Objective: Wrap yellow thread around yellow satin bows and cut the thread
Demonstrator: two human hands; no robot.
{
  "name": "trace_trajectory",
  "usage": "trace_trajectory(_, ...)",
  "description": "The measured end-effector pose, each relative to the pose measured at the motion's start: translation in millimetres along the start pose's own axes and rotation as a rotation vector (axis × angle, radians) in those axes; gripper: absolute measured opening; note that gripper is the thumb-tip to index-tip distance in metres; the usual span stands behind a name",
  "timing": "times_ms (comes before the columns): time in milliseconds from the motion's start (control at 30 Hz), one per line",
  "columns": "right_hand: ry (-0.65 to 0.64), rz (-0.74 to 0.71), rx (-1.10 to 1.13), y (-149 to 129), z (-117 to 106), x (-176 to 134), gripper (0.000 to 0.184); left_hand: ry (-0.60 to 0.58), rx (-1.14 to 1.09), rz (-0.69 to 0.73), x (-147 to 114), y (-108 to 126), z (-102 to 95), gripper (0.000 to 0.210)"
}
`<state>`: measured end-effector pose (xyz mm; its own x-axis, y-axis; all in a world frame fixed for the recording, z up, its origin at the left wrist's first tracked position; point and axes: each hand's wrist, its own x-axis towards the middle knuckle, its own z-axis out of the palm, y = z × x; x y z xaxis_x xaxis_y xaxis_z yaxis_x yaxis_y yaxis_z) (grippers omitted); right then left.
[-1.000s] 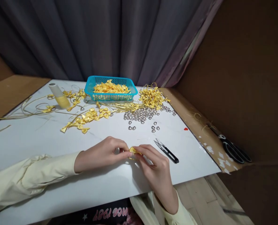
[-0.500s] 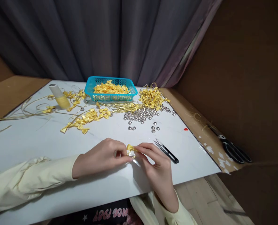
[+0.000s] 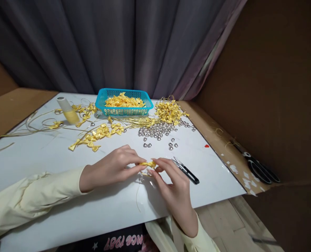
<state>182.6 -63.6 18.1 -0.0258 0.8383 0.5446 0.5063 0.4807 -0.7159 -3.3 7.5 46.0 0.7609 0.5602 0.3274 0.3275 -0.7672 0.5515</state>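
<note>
Between both hands, just above the white tabletop [image 3: 113,206], is a small yellow ribbon bow [image 3: 148,163]. My left hand [image 3: 118,164] pinches its left end between thumb and fingertips. On its right end, my right hand [image 3: 171,178] has thumb and fingers closed. A gold cord [image 3: 146,174] loops below the bow, and a thin strand hangs toward the table. Exactly how the cord joins the bow is hidden by the fingers. Black thread snips [image 3: 188,172] lie right beside my right hand, their blades pointing away from me.
A blue basket [image 3: 124,111] full of yellow bows stands at the back. Silver beads [image 3: 157,130] lie scattered before a corded bow bunch [image 3: 170,110]. Loose bows [image 3: 103,131] and a glue bottle [image 3: 68,111] are on the left. Scissors [image 3: 257,166] rest on cardboard at right.
The bow has turned from upright to lying flatter between my fingertips. My left hand has shifted slightly up, and a thin strand now shows hanging below the bow.
</note>
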Motion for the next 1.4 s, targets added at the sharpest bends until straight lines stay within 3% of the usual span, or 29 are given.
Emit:
trace_trajectory(133, -0.058, 0.409, 0.327, 4.5, -2.6, 3.3, 0.03, 0.087, 0.253, 0.19, -4.6, -0.4, 5.6, 0.026)
trace_trajectory(200, -0.068, 0.547, 0.526, 5.2, -5.3, 5.2, 0.035, 0.132, 0.348, 0.272, -5.7, -0.7, 6.5, 0.025)
trace_trajectory(267, -0.092, 0.613, 0.64, 5.2, -7.3, 6.7, 0.034, 0.182, 0.408, 0.322, -6.2, -1.6, 7.2, 0.025)
trace_trajectory(367, -0.115, 0.629, 0.633, 4.4, -7.2, 7.5, 0.033, 0.259, 0.442, 0.367, -6.7, -3.6, 9.2, 0.029)
trace_trajectory(467, -0.084, 0.557, 0.475, 3.6, -4.2, 5.4, 0.033, 0.3, 0.396, 0.396, -8.1, -2.7, 12.8, 0.029)
trace_trajectory(533, 0.012, 0.427, 0.289, 3.3, -2.1, 2.9, 0.029, 0.294, 0.267, 0.327, -9.1, 1.3, 14.6, 0.025)
trace_trajectory(600, 0.121, 0.239, 0.097, 3.3, -0.5, 0.7, 0.025, 0.244, 0.013, 0.108, -8.8, 7.4, 14.4, 0.025)
trace_trajectory(700, 0.193, -0.041, -0.076, 2.6, 0.9, -0.7, 0.025, 0.12, -0.443, -0.365, -4.4, 14.6, 10.7, 0.026)
trace_trajectory(800, 0.197, -0.196, -0.138, 0.8, 1.5, -0.3, 0.031, 0.08, -0.743, -0.593, 2.5, 14.0, 6.8, 0.024)
trace_trajectory(1133, 0.126, -0.307, -0.237, 2.2, 2.3, -5.1, 0.043, -0.172, -1.226, -0.687, 6.6, 0.3, 7.2, 0.023)
trace_trajectory(1400, 0.106, -0.364, -0.312, 5.5, 7.3, -4.9, 0.046, -0.284, -1.364, -0.721, 7.8, -3.5, 11.0, 0.017)
